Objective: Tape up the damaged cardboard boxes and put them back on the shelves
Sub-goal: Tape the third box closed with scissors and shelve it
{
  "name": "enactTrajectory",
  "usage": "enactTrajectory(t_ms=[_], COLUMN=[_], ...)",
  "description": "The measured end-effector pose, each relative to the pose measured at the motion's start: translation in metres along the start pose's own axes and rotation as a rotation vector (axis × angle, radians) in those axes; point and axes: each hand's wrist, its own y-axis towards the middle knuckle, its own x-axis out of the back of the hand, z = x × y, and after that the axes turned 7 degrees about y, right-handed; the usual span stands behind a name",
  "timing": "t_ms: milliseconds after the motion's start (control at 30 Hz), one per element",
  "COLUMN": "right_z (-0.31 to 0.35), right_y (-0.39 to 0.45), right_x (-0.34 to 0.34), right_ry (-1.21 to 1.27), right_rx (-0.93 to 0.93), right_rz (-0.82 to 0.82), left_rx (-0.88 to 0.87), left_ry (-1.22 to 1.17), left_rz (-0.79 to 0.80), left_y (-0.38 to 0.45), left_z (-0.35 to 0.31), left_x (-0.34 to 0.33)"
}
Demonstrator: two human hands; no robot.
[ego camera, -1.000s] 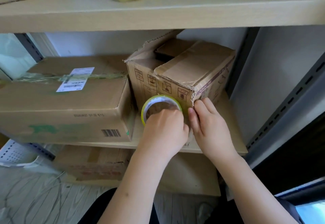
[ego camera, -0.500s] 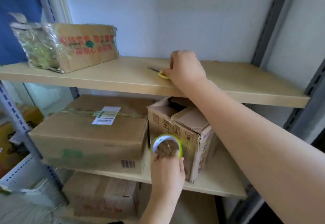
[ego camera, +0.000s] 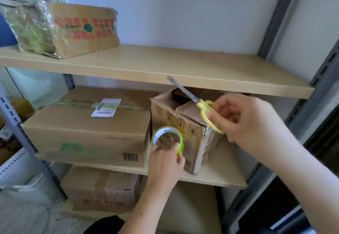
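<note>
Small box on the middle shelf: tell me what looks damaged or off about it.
The small box has its top flaps standing open and a ragged, crushed front-right corner edge. The left hand holds the tape roll against its front; the right hand holds yellow scissors.

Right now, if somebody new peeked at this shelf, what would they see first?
Probably the yellow scissors in the right hand, held up in front of the small torn box on the middle shelf. Next, the tape roll that the left hand holds against that box's front.
</note>
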Motion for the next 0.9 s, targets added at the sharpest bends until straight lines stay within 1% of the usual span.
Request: enactTrajectory(t_ms=[33, 100, 167, 233, 367, 500, 633, 733, 833, 900], right_z=[-0.020, -0.058, -0.091, -0.118, -0.155, -0.173, -0.179, -0.179, -0.179, -0.176], right_y=[-0.023, -0.058, -0.076, -0.080, -0.072, -0.066, -0.059, -0.055, -0.054, -0.051], right_x=[-0.010, -0.037, -0.069, -0.096, -0.132, -0.154, -0.168, -0.174, -0.181, -0.187], right_ry=[0.059, 0.231, 0.387, 0.469, 0.518, 0.644, 0.801, 0.883, 0.951, 1.038], right_rx=[-0.047, -0.196, -0.352, -0.427, -0.449, -0.403, -0.363, -0.367, -0.387, -0.420], right_rz=[0.000, 0.088, 0.196, 0.224, 0.245, 0.271, 0.259, 0.243, 0.241, 0.230], left_rx=[0.004, 0.009, 0.000, -0.015, -0.039, -0.136, -0.224, -0.273, -0.262, -0.252], left_ry=[-0.001, -0.017, -0.002, 0.062, 0.173, 0.235, 0.270, 0.315, 0.333, 0.343], left_rz=[-0.004, -0.029, -0.067, -0.088, -0.056, -0.006, 0.100, 0.172, 0.275, 0.307], left_y=[0.000, 0.000, 0.002, 0.009, 0.025, 0.036, 0.048, 0.054, 0.060, 0.065], left_z=[0.001, 0.001, -0.001, -0.003, -0.003, 0.005, 0.002, 0.000, 0.000, 0.001], left_x=[-0.001, -0.003, -0.001, 0.003, 0.011, 0.016, 0.026, 0.033, 0.038, 0.041])
